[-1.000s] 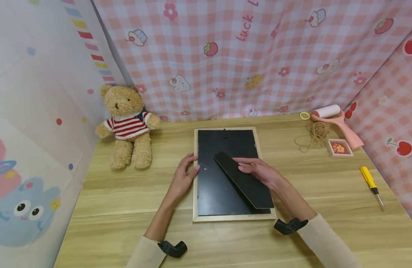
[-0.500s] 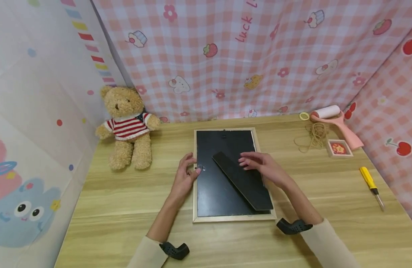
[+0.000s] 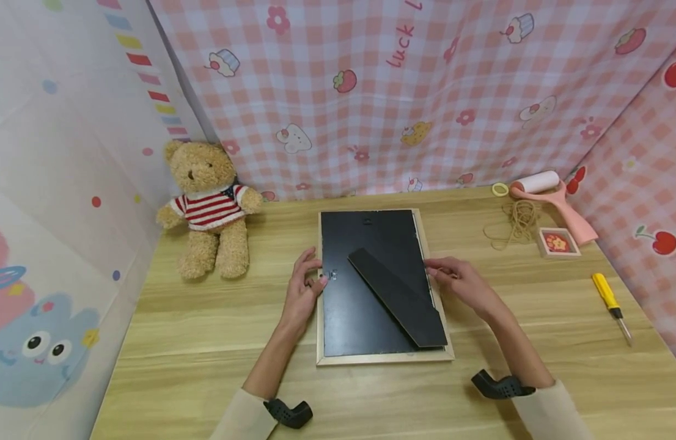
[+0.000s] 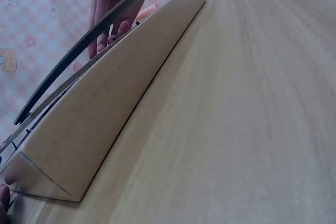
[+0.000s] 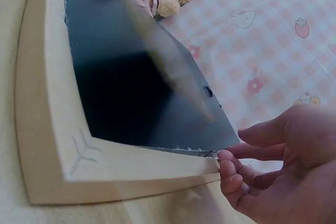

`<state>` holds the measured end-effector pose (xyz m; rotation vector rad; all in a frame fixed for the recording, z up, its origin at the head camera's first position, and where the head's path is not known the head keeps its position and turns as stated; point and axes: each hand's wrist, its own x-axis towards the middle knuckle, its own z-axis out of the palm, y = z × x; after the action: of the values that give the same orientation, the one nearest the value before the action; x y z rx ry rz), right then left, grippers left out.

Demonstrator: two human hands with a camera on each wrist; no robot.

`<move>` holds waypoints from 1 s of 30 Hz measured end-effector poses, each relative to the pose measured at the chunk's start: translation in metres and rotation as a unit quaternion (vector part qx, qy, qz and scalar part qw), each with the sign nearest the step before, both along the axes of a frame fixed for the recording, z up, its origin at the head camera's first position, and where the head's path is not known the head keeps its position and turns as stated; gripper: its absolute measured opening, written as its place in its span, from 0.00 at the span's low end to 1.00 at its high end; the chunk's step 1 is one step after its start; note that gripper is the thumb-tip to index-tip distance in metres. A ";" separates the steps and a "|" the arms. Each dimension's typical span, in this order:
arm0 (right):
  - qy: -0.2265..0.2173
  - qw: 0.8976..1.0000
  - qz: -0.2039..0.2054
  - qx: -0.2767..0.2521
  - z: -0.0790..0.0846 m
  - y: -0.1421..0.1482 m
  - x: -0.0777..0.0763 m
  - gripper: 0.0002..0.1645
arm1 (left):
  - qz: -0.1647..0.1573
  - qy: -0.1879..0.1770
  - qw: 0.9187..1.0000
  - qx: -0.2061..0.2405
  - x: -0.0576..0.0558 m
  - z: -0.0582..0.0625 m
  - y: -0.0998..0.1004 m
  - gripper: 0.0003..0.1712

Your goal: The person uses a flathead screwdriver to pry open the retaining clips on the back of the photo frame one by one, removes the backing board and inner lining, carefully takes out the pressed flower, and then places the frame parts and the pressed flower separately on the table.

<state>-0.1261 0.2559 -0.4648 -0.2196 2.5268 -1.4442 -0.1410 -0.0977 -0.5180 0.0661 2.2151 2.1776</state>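
Note:
A picture frame (image 3: 365,362) with a light wooden rim lies back up on the table. On its black backing board (image 3: 351,330) a black easel stand (image 3: 398,299) slants diagonally, and the left wrist view shows part of it raised. My left hand (image 3: 301,296) rests at the left rim, loosely bent fingers and thumb tip touching the edge; only a little of it shows in the left wrist view. At the right rim is my right hand (image 3: 464,284). Its bent fingertips touch the edge where board meets rim, with the thumb (image 5: 262,129) apart in the right wrist view.
A teddy bear (image 3: 211,208) in a striped sweater sits back left. To the right are a lint roller (image 3: 563,211), twine (image 3: 519,223), a pale yellow ring (image 3: 500,189), a small box (image 3: 558,243) and a yellow-handled screwdriver (image 3: 607,299). A checked curtain (image 3: 371,122) hangs behind.
My right hand has let go of the easel stand and moved right to the frame's edge. The stand sits slightly lower. The left hand stays at the left rim.

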 end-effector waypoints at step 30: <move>-0.049 0.980 -0.077 -0.175 -0.014 -0.014 0.017 0.28 | 0.041 0.025 0.999 0.016 0.015 -0.002 -0.001 0.19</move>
<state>-0.1088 0.2416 -0.4787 -0.0060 2.2402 -1.9057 -0.1264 -0.0991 -0.5199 0.0321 2.2487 2.2772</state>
